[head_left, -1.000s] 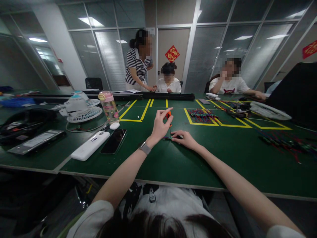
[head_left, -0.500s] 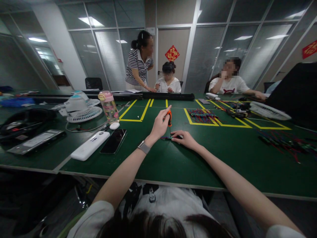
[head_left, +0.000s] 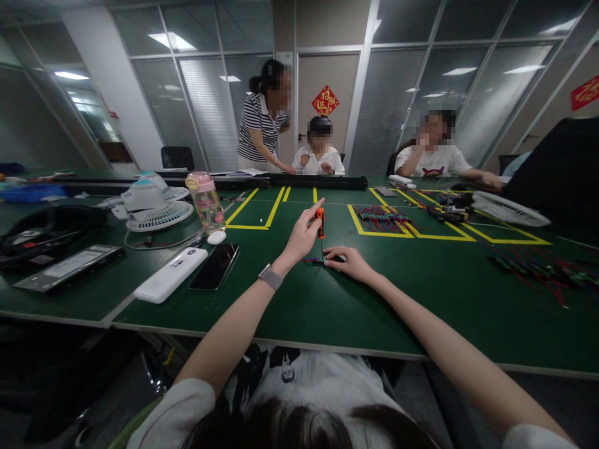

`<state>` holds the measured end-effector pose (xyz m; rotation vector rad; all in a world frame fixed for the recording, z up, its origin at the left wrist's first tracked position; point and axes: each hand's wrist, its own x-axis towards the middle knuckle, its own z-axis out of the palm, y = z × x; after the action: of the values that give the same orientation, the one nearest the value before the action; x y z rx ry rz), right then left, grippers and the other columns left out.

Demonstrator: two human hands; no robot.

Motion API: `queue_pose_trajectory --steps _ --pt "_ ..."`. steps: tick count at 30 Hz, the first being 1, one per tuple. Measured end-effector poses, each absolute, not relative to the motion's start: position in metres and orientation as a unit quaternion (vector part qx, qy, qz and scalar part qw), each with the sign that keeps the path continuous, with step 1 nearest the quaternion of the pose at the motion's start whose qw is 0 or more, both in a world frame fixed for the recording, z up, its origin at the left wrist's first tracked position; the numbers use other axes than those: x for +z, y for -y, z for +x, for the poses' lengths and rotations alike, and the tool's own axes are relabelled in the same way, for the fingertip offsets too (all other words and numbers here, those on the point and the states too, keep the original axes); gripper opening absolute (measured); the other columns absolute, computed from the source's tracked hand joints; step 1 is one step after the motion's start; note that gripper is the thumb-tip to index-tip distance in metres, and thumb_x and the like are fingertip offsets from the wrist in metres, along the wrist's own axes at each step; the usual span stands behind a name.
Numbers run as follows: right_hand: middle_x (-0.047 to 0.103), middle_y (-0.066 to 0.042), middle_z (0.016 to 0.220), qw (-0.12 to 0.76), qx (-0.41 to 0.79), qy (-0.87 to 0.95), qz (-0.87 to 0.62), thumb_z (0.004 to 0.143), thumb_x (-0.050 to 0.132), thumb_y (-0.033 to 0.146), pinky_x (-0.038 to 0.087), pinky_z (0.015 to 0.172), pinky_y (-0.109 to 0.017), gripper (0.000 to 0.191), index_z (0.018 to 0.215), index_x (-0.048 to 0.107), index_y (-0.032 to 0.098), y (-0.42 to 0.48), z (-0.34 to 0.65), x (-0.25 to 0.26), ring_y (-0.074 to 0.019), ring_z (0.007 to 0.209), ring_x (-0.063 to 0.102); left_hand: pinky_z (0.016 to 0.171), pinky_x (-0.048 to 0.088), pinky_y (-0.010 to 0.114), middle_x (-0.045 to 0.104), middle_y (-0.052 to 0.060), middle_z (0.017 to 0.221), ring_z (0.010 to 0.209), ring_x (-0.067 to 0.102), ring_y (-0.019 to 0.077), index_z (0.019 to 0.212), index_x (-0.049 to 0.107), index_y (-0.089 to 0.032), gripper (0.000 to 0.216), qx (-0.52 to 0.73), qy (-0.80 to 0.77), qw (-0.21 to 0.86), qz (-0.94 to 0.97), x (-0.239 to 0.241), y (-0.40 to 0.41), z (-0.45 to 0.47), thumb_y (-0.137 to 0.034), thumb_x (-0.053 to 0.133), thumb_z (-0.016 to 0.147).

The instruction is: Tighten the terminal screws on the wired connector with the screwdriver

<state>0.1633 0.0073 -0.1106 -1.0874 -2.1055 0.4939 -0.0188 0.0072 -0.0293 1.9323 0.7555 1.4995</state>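
Observation:
My left hand [head_left: 302, 237] is raised over the green table [head_left: 327, 299], its fingers pinched on the orange handle of a small screwdriver [head_left: 321, 222] that stands upright with its tip pointing down. Below the tip lies a small dark part with coloured wires [head_left: 321, 259]. My right hand [head_left: 349, 260] lies on the table with its fingers pressed on that part. A watch sits on my left wrist.
A white power bank [head_left: 171, 272] and a black phone [head_left: 215, 265] lie to the left, near a pink-lidded bottle [head_left: 206, 201] and a small fan [head_left: 152, 202]. Bundles of coloured wires [head_left: 381, 218] lie in yellow-taped boxes. Three people are at the far side.
My left hand has closed its fingers on the screwdriver and brought it upright over the part. My right hand has stayed put. The standing person has leaned slightly.

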Motion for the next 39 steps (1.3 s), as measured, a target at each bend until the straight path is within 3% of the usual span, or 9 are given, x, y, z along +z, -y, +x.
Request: queue_pose_trajectory --steps 4,7,14,21,24,27,33,37,39 --pt "0.07 -0.007 0.108 0.355 0.193 0.812 -0.421 0.076 0.068 0.03 0.048 0.091 -0.039 0.012 0.082 0.073 0.022 -0.006 0.163 -0.11 -0.023 0.099 0.065 0.085 0.051 0.032 0.062 0.008 0.117 0.097 0.063 0.0166 0.134 0.047 -0.023 0.047 0.545 -0.227 0.38 0.712 -0.029 -0.011 -0.018 -0.018 0.047 0.087" --pt "0.07 -0.007 0.107 0.357 0.196 0.81 -0.423 0.076 0.068 0.03 0.048 0.092 -0.039 0.012 0.082 0.073 0.022 -0.005 0.162 -0.108 -0.0232 0.1 0.065 0.081 0.053 0.03 0.065 0.008 0.109 0.09 0.065 0.0161 0.13 0.051 -0.02 0.044 0.554 -0.228 0.373 0.709 -0.029 -0.01 -0.018 -0.018 0.05 0.085" --pt "0.069 -0.007 0.11 0.353 0.205 0.809 -0.423 0.076 0.067 0.03 0.047 0.093 -0.038 0.012 0.082 0.073 0.022 -0.005 0.163 -0.109 -0.0229 0.102 0.064 0.081 0.048 0.027 0.057 0.003 0.093 0.084 0.056 0.0142 0.11 0.063 -0.024 0.029 0.565 -0.322 0.123 0.75 -0.028 0.003 -0.019 -0.026 0.062 0.082" --pt "0.07 -0.008 0.109 0.353 0.2 0.809 -0.425 0.076 0.067 0.029 0.048 0.092 -0.039 0.012 0.082 0.073 0.02 -0.003 0.162 -0.106 -0.0233 0.101 0.065 0.103 0.036 0.031 0.052 0.008 0.128 0.119 0.05 0.0164 0.133 0.046 -0.023 0.043 0.547 -0.271 0.202 0.766 -0.029 0.0 -0.018 -0.016 0.037 0.092" --pt "0.07 -0.009 0.11 0.352 0.2 0.808 -0.427 0.076 0.067 0.029 0.047 0.092 -0.039 0.013 0.083 0.073 0.02 -0.003 0.161 -0.106 -0.0234 0.101 0.065 0.098 0.042 0.032 0.051 0.009 0.134 0.115 0.055 0.0178 0.133 0.046 -0.022 0.043 0.563 -0.249 0.283 0.736 -0.031 -0.006 -0.018 -0.016 0.039 0.091" --pt "0.07 -0.009 0.109 0.351 0.202 0.808 -0.428 0.076 0.067 0.029 0.048 0.091 -0.038 0.013 0.082 0.073 0.02 -0.003 0.161 -0.106 -0.0234 0.1 0.065 0.091 0.048 0.031 0.058 0.01 0.125 0.105 0.062 0.0176 0.127 0.052 -0.02 0.04 0.588 -0.244 0.312 0.705 -0.033 -0.011 -0.018 -0.017 0.047 0.088" --pt "0.07 -0.007 0.109 0.351 0.199 0.808 -0.43 0.076 0.067 0.03 0.047 0.092 -0.039 0.012 0.082 0.073 0.021 -0.003 0.161 -0.107 -0.0236 0.1 0.065 0.075 0.051 0.025 0.063 0.005 0.096 0.082 0.061 0.0134 0.109 0.062 -0.018 0.03 0.597 -0.31 0.23 0.703 -0.031 -0.009 -0.02 -0.014 0.06 0.08" --pt "0.07 -0.008 0.109 0.351 0.202 0.807 -0.429 0.076 0.068 0.029 0.048 0.091 -0.039 0.012 0.082 0.073 0.021 -0.003 0.161 -0.106 -0.0236 0.1 0.065 0.078 0.048 0.026 0.059 0.003 0.09 0.081 0.058 0.0135 0.101 0.066 -0.02 0.023 0.599 -0.337 0.14 0.712 -0.028 -0.002 -0.021 -0.023 0.065 0.078" --pt "0.07 -0.008 0.109 0.35 0.2 0.807 -0.432 0.075 0.068 0.029 0.048 0.091 -0.039 0.011 0.081 0.073 0.021 -0.003 0.161 -0.105 -0.0237 0.1 0.065 0.083 0.046 0.027 0.059 0.005 0.097 0.088 0.058 0.0145 0.108 0.064 -0.02 0.024 0.596 -0.337 0.131 0.717 -0.027 0.0 -0.021 -0.026 0.055 0.087"
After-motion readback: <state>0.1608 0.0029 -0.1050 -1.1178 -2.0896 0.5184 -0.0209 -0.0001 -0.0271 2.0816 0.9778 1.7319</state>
